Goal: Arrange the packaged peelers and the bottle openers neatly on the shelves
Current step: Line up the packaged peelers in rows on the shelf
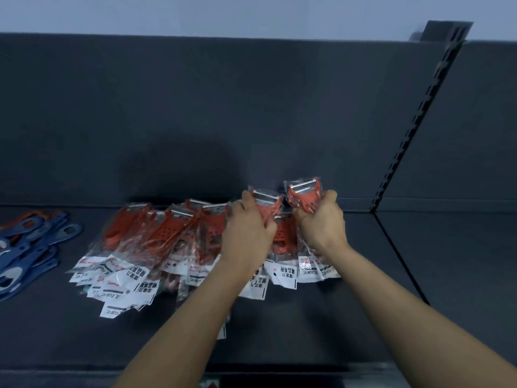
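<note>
Dark grey shelf (279, 326) beneath a pale wall (251, 12) — left hand (247, 228) clasps one packaged peeler (267, 204), right hand (321, 219) clasps a second peeler (303, 193).

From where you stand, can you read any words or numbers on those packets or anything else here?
"精品系列": apparently, upside down, on the white paper cards of the orange peelers in clear bags.
Second black line there: ends in "刀"; the rest is blurred.
Red print and small codes on those cards: too blurred.
No lettering legible on the flat blue plastic bottle openers.
The green-and-red sign at the bottom edge: cut off, unreadable.
</note>
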